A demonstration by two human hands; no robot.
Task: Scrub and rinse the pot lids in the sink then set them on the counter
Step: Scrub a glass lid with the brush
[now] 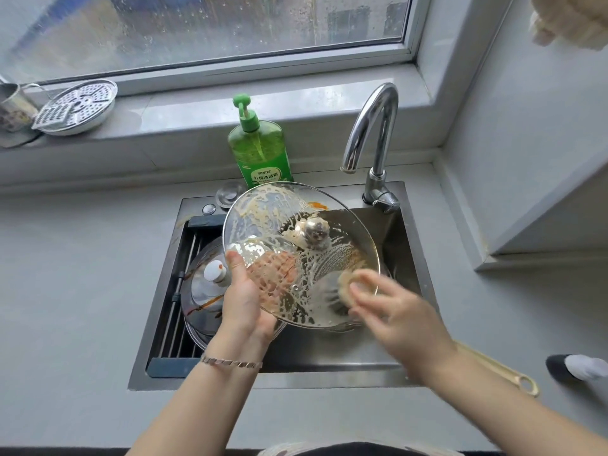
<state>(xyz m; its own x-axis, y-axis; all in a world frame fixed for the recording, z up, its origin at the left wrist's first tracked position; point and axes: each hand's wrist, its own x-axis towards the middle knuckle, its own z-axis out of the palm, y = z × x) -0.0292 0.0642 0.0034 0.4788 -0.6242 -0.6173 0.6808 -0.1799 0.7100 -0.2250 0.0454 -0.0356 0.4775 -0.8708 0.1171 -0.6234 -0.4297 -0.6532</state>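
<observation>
Glass pot lid (pixel 283 222): held tilted above the sink (pixel 296 378), clear of the basin floor. Its knobbed face is toward the camera and streaked with tan suds, with a steel knob (pixel 316 233) at centre.

Left hand (pixel 245 301): grips the lid's near-left rim, thumb on top, fingers underneath and visible through the glass.

Right hand (pixel 394 311): blurred. Its fingers appear curled on a tan scouring pad (pixel 342 289), which is pressed to the lid's face just right of the left hand, near the lower rim.

Second lid (pixel 200 291), white-knobbed and brown-streaked: lies in the basin below and to the left of the left hand. It looks unwashed.

Faucet (pixel 375 133): beyond the right hand, with no water visible.

Assessment: scrubbing of the first lid is under way; rinsing and the second lid remain.

Recommendations:
- Soapy glass is likely slippery, so the left hand's pinch should stay firm and the lid low over the basin.
- The heaviest residue sits on the far side, beyond the knob. The lid should be rotated in the left hand to bring that arc within reach of the pad.
- The pad should circle the knob's base closely.
- The underside needs a pass before the lid goes to the bench (pixel 65 274).
</observation>
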